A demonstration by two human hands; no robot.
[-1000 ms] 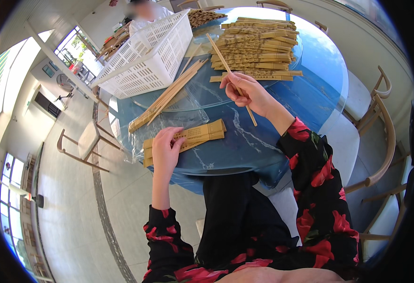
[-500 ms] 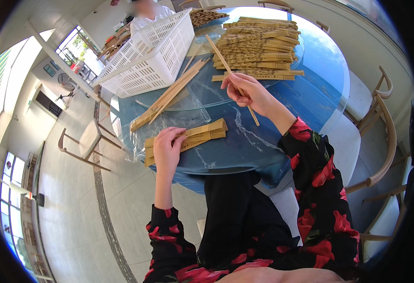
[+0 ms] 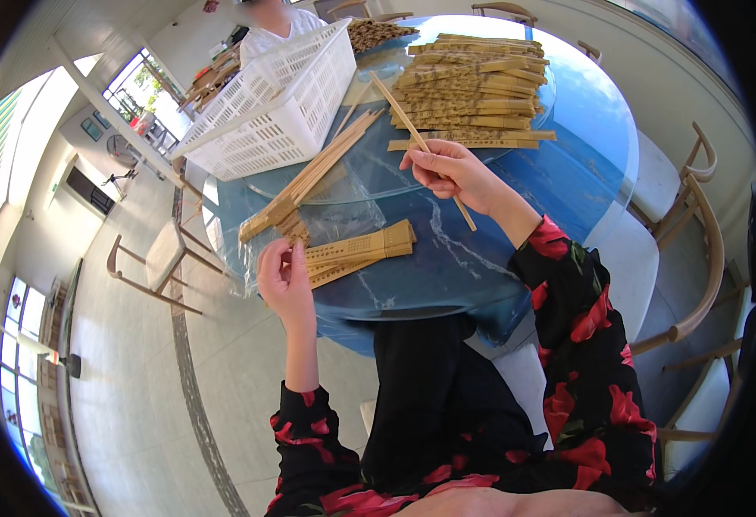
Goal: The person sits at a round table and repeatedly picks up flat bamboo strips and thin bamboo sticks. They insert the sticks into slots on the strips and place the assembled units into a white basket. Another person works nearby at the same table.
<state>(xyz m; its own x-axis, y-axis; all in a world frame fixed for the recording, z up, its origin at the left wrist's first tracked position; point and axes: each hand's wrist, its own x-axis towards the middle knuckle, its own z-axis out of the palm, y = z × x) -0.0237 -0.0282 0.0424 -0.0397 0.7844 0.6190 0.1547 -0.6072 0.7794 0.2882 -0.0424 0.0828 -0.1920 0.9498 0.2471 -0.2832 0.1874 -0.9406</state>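
My right hand (image 3: 457, 177) is closed around a pair of pale wooden chopsticks (image 3: 399, 109), which slant up to the left over the table. Between the thumb and fingers of my left hand (image 3: 284, 277) is the end of a brown paper chopstick sleeve (image 3: 291, 223), tilted up off the table. Beside that hand lies a small stack of flat printed paper sleeves (image 3: 365, 246). Just beyond, bare chopsticks (image 3: 331, 159) lie in a loose bundle on clear plastic film (image 3: 356, 211). Farther right, filled sleeves (image 3: 473, 86) are piled up.
A white slatted plastic basket (image 3: 262, 125) stands at the left of the round blue table (image 3: 589, 146). Behind it is another person (image 3: 276, 34) in white. More brown bundles (image 3: 378, 33) lie at the far edge. Wooden chairs (image 3: 167, 258) stand around the table.
My left hand has moved slightly left and raised one paper sleeve from the stack, where it was resting before. The right hand and its chopsticks have shifted a little left and down.
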